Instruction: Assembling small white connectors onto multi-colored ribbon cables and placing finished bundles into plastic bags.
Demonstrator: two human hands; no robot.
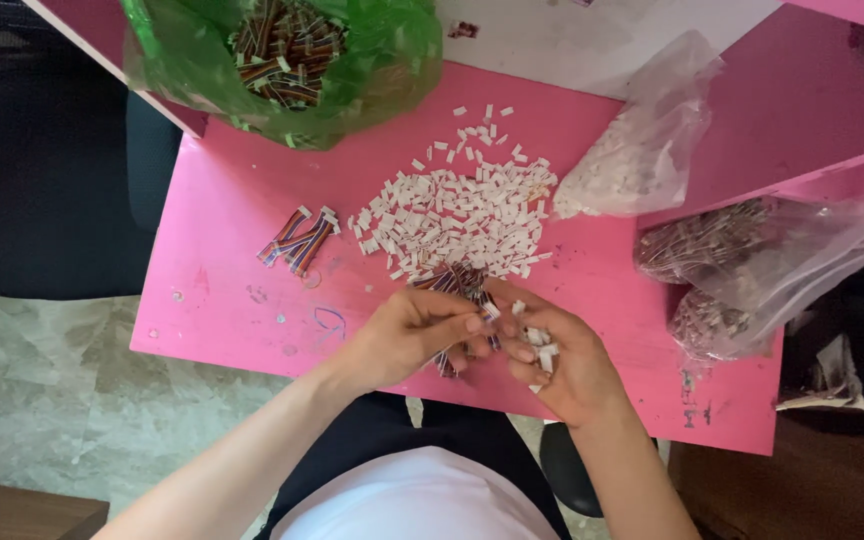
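right now, from the head view, my left hand (407,335) is pinched shut on a bunch of striped ribbon cables (457,285), thumb and fingertips pressed together at its near end. my right hand (557,360) sits just beside it, touching fingertip to fingertip, cupped closed around a few white connector housings (540,345) lying in the palm. the cable bunch runs from my fingers away toward the far side, its other end touching the pile of white housings (457,215) spread just beyond both hands on the pink table (222,300). to the left of my left hand, well apart, lies 1 finished cable set (299,240). farther off on that side a green bag (282,65) holds more striped cables. beyond my right hand a clear bag (642,140) holds white pieces, and to its right 2 clear bags (742,270) hold dark parts i cannot make out.
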